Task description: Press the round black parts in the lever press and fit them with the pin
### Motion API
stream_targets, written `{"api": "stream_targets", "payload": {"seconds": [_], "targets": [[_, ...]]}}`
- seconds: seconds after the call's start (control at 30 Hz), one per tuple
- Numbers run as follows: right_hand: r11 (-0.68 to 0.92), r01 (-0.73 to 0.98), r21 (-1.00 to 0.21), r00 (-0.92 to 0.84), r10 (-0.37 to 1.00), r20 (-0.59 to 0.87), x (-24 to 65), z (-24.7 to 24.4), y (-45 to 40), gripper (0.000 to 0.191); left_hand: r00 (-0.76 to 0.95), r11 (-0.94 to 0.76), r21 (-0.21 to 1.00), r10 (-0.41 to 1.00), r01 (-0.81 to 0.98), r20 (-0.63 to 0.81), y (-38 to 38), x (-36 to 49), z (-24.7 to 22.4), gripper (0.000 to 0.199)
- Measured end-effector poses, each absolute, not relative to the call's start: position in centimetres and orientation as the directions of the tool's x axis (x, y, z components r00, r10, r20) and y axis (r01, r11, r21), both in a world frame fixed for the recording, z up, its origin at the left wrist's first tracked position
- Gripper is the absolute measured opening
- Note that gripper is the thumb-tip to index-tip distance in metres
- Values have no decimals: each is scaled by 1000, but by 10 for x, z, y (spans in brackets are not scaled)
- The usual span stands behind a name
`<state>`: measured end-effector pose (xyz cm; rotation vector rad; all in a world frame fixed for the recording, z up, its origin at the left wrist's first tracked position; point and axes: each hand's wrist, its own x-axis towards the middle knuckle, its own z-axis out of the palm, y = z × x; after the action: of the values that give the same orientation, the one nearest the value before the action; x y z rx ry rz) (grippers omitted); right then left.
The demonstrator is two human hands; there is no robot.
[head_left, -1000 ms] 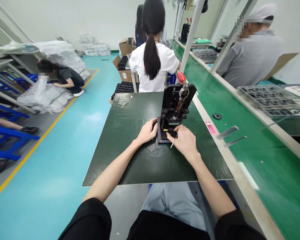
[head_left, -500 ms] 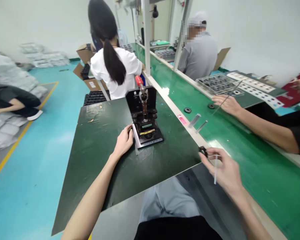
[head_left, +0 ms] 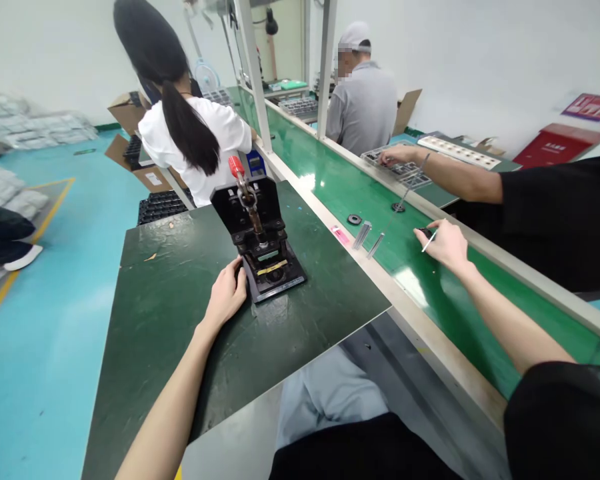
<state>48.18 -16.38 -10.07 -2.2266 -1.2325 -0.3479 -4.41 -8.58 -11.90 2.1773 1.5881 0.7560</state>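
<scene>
left hand (head_left: 225,293) by press (head_left: 265,230) | right hand (head_left: 445,245) holding white stick (head_left: 429,242) | pink label (head_left: 340,235) unreadable

White walls (head_left: 480,60), a teal floor (head_left: 45,373) with a yellow line (head_left: 50,217), and a long green-topped workbench (head_left: 300,140).

Dark green mat (head_left: 160,293) carrying a black hand press (head_left: 260,250)

Mat: a dark green mat (head_left: 155,347) at 8 o'clock is showing a soft sheen and faint creases.
Press: a black metal hand press (head_left: 260,230) at 11 o'clock is carrying a glossy red plastic grip (head_left: 236,166).
Bench: the green bench (head_left: 330,167) at 2 o'clock is gleaming, smooth and glossy.
Box: a brown cardboard box (head_left: 127,110) at 10 o'clock is looking matt.
Floor: the blue painted floor (head_left: 45,380) at 8 o'clock is shining smoothly.
</scene>
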Motion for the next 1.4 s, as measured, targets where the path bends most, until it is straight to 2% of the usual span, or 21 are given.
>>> {"api": "stream_targets", "payload": {"seconds": [0.1, 0.27, 0.37, 0.7, 0.83, 0.9, 1.0, 1.07, 1.17, 1.27, 1.33, 1.4], "targets": [[-334, 884, -327, 456, 770, 446, 473, -110, -148, 25, 240, -324, 549, 945, 770, 221, -85, -45, -120, 50], [-38, 845, -533, 291, 870, 399, 445, -121, -111, 16, 246, -336, 539, 941, 772, 234, -84, -45, -120, 48], [37, 796, -604, 217, 914, 341, 429, -121, -87, 19, 248, -329, 533, 943, 779, 221, -82, -44, -119, 49], [18, 752, -659, 216, 938, 271, 392, -123, -60, 17, 259, -355, 516, 933, 779, 252, -71, -49, -119, 44], [0, 711, -703, 275, 920, 278, 386, -120, -68, 25, 240, -327, 512, 943, 794, 231, -69, -49, -115, 41], [-8, 681, -733, 318, 904, 285, 388, -116, -81, 29, 195, -315, 510, 941, 800, 275, -73, -48, -111, 39], [-15, 615, -788, 400, 867, 296, 396, -109, -114, 31, 36, -288, 534, 901, 795, 433, -82, -44, -107, 32], [-13, 556, -831, 466, 833, 298, 401, -104, -146, 35, -19, -323, 548, 850, 772, 527, -90, -39, -106, 27], [18, 427, -904, 569, 772, 284, 401, -95, -204, 44, 91, -494, 500, 770, 711, 631, -104, -25, -108, 20], [160, 67, -985, 674, 720, 163, 386, -82, -262, 46, 289, -682, 463, 690, 566, 664, -122, -5, -110, 18], [250, -178, -952, 705, 707, 54, 368, -72, -290, 44, 413, -738, 500, 671, 453, 616, -136, 7, -110, 20], [297, -341, -892, 702, 712, -32, 345, -64, -304, 39, 496, -741, 562, 667, 368, 555, -147, 16, -110, 22]]}}
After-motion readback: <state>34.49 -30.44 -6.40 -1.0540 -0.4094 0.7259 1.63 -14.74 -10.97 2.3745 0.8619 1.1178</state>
